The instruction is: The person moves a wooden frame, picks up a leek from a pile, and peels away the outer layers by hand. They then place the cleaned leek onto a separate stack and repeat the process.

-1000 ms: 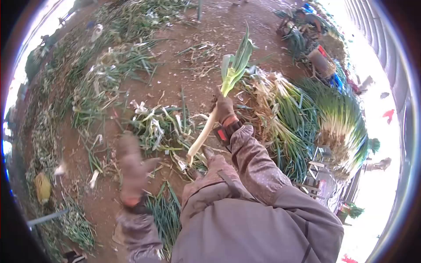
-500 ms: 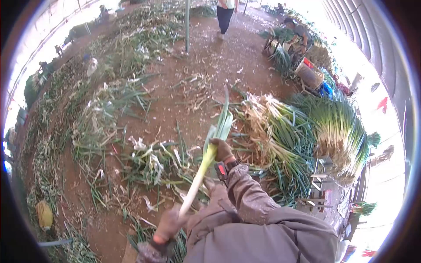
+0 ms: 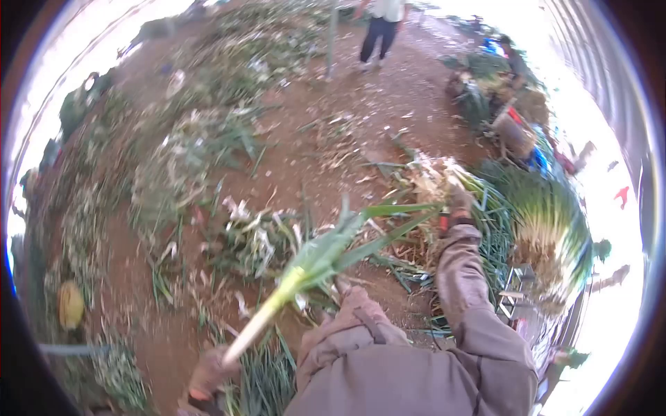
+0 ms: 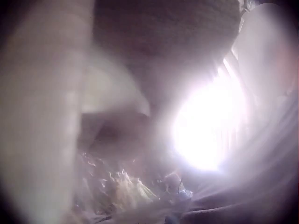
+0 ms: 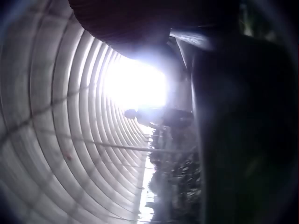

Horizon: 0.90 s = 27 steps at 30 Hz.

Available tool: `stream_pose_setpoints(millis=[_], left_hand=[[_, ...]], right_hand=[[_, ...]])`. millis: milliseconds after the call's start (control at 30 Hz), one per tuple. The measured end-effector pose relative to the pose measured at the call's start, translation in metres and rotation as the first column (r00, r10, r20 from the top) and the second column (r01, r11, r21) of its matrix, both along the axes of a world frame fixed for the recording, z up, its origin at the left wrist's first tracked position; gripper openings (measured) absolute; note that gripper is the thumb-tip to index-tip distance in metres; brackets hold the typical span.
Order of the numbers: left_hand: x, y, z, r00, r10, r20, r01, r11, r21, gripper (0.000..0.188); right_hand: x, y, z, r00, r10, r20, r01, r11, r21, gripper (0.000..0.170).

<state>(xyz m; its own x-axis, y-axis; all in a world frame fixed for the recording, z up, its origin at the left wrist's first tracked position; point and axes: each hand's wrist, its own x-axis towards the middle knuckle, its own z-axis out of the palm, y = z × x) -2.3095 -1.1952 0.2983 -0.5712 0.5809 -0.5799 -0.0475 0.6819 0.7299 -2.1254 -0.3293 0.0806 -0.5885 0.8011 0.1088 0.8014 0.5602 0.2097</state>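
At the lower left of the head view, my left hand [image 3: 210, 373] grips a leek [image 3: 258, 324] by its white end. Its green leaves fan out up and to the right. The pale shaft [image 4: 42, 116] fills the left side of the left wrist view. My right hand [image 3: 458, 200] is stretched out over the pile of leeks [image 3: 491, 208] on the right, at the dry, straw-coloured ends. I cannot tell whether its fingers, blurred here, hold one.
Loose trimmings [image 3: 253, 239] lie on the earth floor ahead and leftward. A tall bundle of leeks [image 3: 544, 225] stands at the far right, beside a small stool [image 3: 515, 288]. More leaves [image 3: 267, 367] lie by my left leg. A person [image 3: 383, 31] stands at the back near a pole [image 3: 332, 41].
My right hand, earlier round the leek's upper part, has let go and moved right to the pile. The left hand, free at first, took the white end and drew the leek left.
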Motion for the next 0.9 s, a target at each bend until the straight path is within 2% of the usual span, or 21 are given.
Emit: stream_pose_setpoints(millis=[33,67,133,167,200,233,267,300,333,367,400,467,533,567,600,633,700,767,800,867,900], left_hand=[[0.001,0.001,0.012,0.995,-0.005,-0.100,-0.003,0.997,-0.077,0.033],[0.000,-0.005,0.004,0.972,-0.100,-0.211,0.059,0.979,-0.194,0.030],[0.000,-0.003,-0.021,0.932,-0.103,-0.348,0.017,0.970,-0.242,0.026],[-0.003,0.000,-0.041,0.930,-0.097,-0.353,0.003,0.966,-0.258,0.026],[-0.004,0.004,-0.064,0.940,-0.053,-0.337,-0.040,0.964,-0.261,0.027],[-0.004,0.016,-0.079,0.928,-0.015,-0.372,-0.101,0.952,-0.288,0.026],[-0.003,0.020,-0.105,0.934,0.040,-0.355,-0.113,0.975,-0.189,0.025],[0.001,0.025,-0.126,0.941,0.003,-0.339,-0.079,0.975,-0.210,0.023],[0.006,0.035,-0.145,0.945,-0.041,-0.324,-0.034,0.974,-0.225,0.022],[0.013,0.046,-0.158,0.948,-0.087,-0.306,0.012,0.971,-0.239,0.021],[0.022,0.056,-0.164,0.967,-0.077,-0.244,0.037,0.986,-0.163,0.020],[0.045,0.091,-0.161,0.986,-0.032,-0.166,0.018,0.996,-0.085,0.021],[0.068,0.134,-0.153,0.994,0.014,-0.108,-0.019,0.999,-0.043,0.023],[0.079,0.157,-0.146,0.997,0.071,-0.030,-0.073,0.996,-0.053,0.028],[0.088,0.176,-0.141,0.999,0.005,-0.047,-0.006,1.000,-0.021,0.034],[0.097,0.192,-0.141,0.996,-0.061,-0.061,0.062,0.998,0.014,0.040],[0.110,0.218,-0.145,0.965,-0.251,-0.081,0.246,0.967,-0.066,0.039],[0.114,0.243,-0.139,0.918,-0.385,-0.090,0.372,0.918,-0.140,0.037],[0.114,0.253,-0.132,0.899,-0.429,-0.091,0.421,0.902,-0.092,0.030],[0.117,0.262,-0.140,0.899,-0.436,-0.035,0.437,0.892,0.111,0.027],[0.117,0.274,-0.139,0.885,-0.463,-0.044,0.464,0.878,0.112,0.027]], right_hand=[[0.001,-0.036,0.036,0.884,-0.248,-0.396,0.154,0.955,-0.254,0.024],[-0.005,-0.086,0.090,0.522,-0.455,-0.721,0.165,0.884,-0.438,0.020],[-0.012,-0.129,0.048,0.552,-0.379,-0.743,-0.254,0.772,-0.582,0.020],[-0.021,-0.168,0.059,0.544,-0.348,-0.764,-0.440,0.657,-0.612,0.020],[-0.034,-0.223,0.062,0.614,-0.438,-0.657,-0.476,0.459,-0.751,0.018],[-0.043,-0.276,0.049,0.686,-0.467,-0.558,-0.491,0.268,-0.829,0.021],[-0.052,-0.328,0.036,0.765,-0.466,-0.445,-0.466,0.075,-0.881,0.025],[-0.056,-0.370,-0.003,0.892,-0.398,-0.215,-0.330,-0.250,-0.910,0.029],[-0.058,-0.407,-0.027,0.950,-0.089,-0.301,-0.310,-0.411,-0.857,0.031],[-0.065,-0.455,-0.016,0.977,0.058,-0.204,-0.161,-0.424,-0.891,0.031],[-0.072,-0.498,-0.061,0.993,0.076,-0.095,-0.043,-0.514,-0.857,0.030],[-0.059,-0.534,-0.051,0.989,-0.147,-0.030,-0.134,-0.778,-0.614,0.030],[-0.065,-0.551,-0.025,0.962,-0.263,0.073,-0.119,-0.644,-0.755,0.035],[-0.063,-0.548,-0.016,0.884,-0.457,0.100,-0.199,-0.561,-0.803,0.034],[-0.062,-0.546,-0.006,0.772,-0.629,0.086,-0.274,-0.453,-0.849,0.033],[-0.060,-0.525,0.018,0.705,-0.708,-0.041,-0.352,-0.299,-0.887,0.031],[-0.052,-0.497,-0.032,0.291,-0.937,0.193,-0.324,-0.286,-0.902,0.029],[-0.034,-0.452,-0.037,0.138,-0.985,0.108,-0.287,-0.144,-0.947,0.030],[-0.016,-0.425,-0.076,0.168,-0.984,0.065,-0.273,-0.109,-0.956,0.030],[0.018,-0.371,-0.111,0.057,-0.996,0.069,-0.333,-0.084,-0.939,0.031],[0.033,-0.344,-0.104,-0.083,-0.989,0.125,-0.409,-0.081,-0.909,0.032]])
